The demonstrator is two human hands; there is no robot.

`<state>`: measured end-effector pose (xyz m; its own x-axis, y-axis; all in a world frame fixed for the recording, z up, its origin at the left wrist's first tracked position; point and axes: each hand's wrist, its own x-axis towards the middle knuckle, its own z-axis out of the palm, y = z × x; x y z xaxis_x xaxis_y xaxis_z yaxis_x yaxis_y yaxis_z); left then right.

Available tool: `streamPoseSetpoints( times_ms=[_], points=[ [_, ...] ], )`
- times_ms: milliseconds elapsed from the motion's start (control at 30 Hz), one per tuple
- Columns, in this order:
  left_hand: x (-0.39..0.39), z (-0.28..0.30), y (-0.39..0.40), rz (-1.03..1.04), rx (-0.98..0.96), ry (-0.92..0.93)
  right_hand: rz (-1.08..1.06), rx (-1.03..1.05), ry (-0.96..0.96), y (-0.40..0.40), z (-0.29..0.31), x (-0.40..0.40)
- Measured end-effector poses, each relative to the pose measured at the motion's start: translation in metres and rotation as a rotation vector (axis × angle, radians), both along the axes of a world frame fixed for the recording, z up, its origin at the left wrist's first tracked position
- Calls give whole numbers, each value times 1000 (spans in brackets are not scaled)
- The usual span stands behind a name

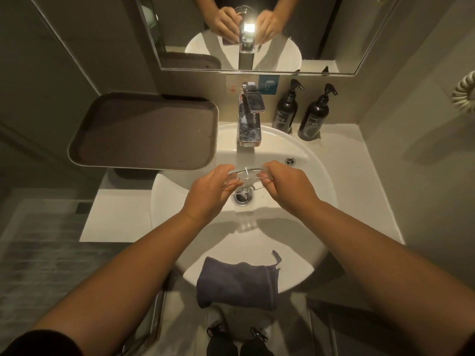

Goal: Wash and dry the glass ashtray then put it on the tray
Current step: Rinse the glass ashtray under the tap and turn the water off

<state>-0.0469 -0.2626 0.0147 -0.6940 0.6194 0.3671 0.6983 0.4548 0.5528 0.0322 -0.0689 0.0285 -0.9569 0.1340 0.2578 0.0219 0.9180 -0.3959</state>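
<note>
The clear glass ashtray (pixel 248 175) is held over the white sink (pixel 303 160), just above the drain (pixel 241 197) and in front of the chrome faucet (pixel 249 119). My left hand (pixel 212 190) grips its left edge and my right hand (pixel 288 182) grips its right edge. No water stream is visible from the spout. The brown tray (pixel 144 132) lies on the counter to the left of the sink. A dark blue towel (pixel 237 283) hangs over the sink's near rim.
Two black pump bottles (pixel 286 107) (pixel 316 115) stand behind the sink at the right. A mirror (pixel 257 34) on the wall reflects my hands. A coiled cord (pixel 465 91) hangs at the far right. My shoes (pixel 239 340) show below.
</note>
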Motion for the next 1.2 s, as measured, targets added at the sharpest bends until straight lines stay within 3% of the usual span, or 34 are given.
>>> streamPoseSetpoints(
  times_ms=[133,300,433,500,567,767,833,900,1000,1200],
  points=[
    [-1,-2,-3,-107,64,103,102,28,159,1,6,2],
    [-8,3,1,-163,103,173,137,-30,220,-2,10,5],
    [-9,-1,-3,-132,49,98,93,-99,25,-4,9,7],
    [-5,0,-1,-66,-4,-70,59,-135,-74,-7,10,5],
    [-1,4,1,-20,9,-359,25,-247,-155,-12,12,4],
    [17,14,3,64,274,-1230,-93,-991,-519,-20,20,7],
    [23,10,2,53,438,-1565,-98,-1070,-608,-21,21,11],
    [29,5,2,44,585,-1781,-118,-1089,-652,-23,20,15],
    [38,0,0,52,702,-1925,-169,-1108,-700,-25,17,20],
    [56,0,-5,139,759,-1904,-185,-1050,-739,-32,19,26]
  ],
)
